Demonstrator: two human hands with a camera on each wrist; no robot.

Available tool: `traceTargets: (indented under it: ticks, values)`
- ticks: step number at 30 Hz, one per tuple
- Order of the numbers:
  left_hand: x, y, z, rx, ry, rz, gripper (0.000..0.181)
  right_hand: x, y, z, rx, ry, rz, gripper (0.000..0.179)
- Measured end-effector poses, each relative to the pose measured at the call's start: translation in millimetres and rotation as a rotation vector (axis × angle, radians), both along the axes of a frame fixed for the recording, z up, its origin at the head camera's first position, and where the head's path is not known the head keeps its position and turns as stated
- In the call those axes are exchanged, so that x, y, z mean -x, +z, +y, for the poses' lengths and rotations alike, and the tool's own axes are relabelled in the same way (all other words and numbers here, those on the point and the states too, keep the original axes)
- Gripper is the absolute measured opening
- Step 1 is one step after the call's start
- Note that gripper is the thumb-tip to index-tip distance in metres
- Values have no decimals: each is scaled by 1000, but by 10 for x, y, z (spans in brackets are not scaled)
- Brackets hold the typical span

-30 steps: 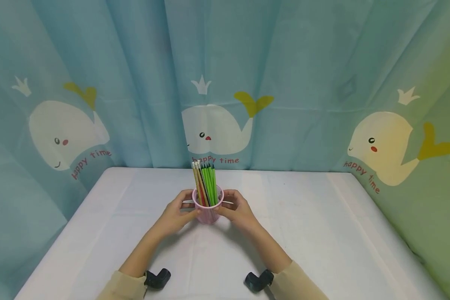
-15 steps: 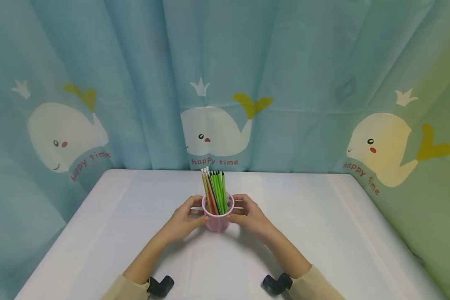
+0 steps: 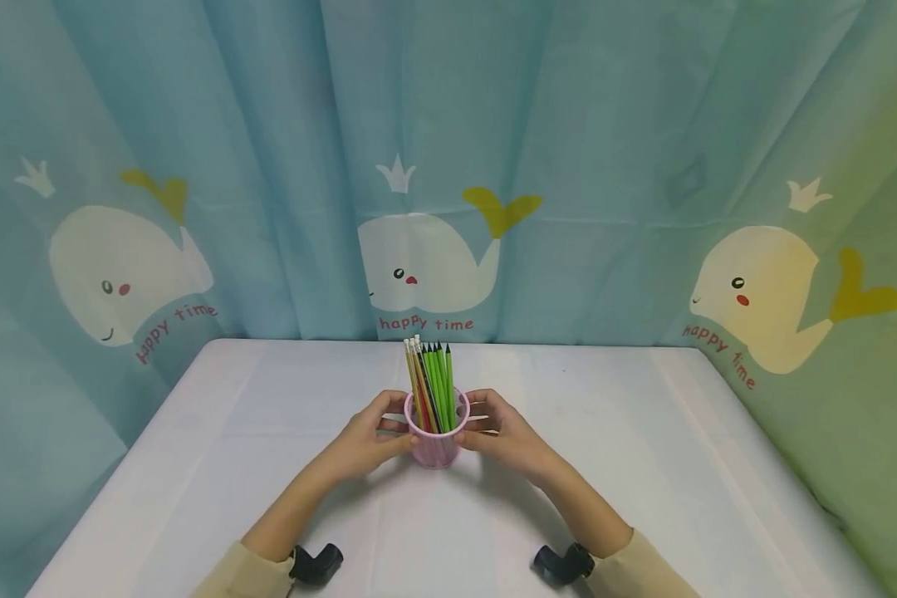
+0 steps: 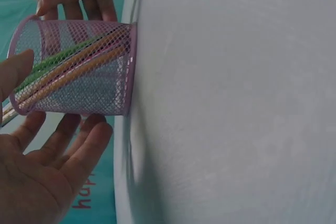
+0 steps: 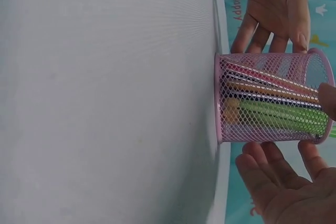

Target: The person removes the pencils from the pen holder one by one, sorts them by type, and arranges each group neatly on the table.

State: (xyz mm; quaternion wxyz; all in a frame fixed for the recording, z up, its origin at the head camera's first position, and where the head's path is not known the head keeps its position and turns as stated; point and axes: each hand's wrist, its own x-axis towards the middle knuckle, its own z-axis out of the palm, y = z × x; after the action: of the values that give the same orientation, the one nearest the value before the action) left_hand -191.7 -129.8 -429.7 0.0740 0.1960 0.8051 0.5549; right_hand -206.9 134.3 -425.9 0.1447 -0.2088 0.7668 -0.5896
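A pink wire-mesh pencil cup (image 3: 435, 453) stands upright around the middle of the white table, several pencils leaning in it. Green pencils (image 3: 443, 386) with dark tips are on the right side, and gold, red and dark ones (image 3: 420, 386) with pale ends are on the left. My left hand (image 3: 366, 440) holds the cup from the left, thumb near the rim and fingers along the mesh. From the other side my right hand (image 3: 510, 438) holds it in the same way. Both wrist views show the cup (image 4: 79, 100) between the two hands, the pencils visible through its mesh.
The white-covered table (image 3: 643, 465) spreads out around the cup. Behind it hangs a blue curtain (image 3: 605, 166) printed with white whales, turning green at the right. A black curved piece (image 3: 317, 565) sits at the left wrist, another (image 3: 564, 565) at the right.
Both hands and the pencil cup have shifted right and a little nearer to me, mostly in the first half second. The grip on the cup looks the same.
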Motion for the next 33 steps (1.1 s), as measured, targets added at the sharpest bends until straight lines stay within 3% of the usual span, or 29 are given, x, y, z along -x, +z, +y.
traceTargets:
  ticks: [10,21,33]
  values:
    - [-50,-26,83,-39,-12,10,54,31,18,75,-13,12,39,52]
    - [-100,-10,211,-45,-9,11,53,82,75,237,-40,78,17,51]
    - [-73,-7,236,-37,-40,29,54,126,57,315,-17,108,6,50]
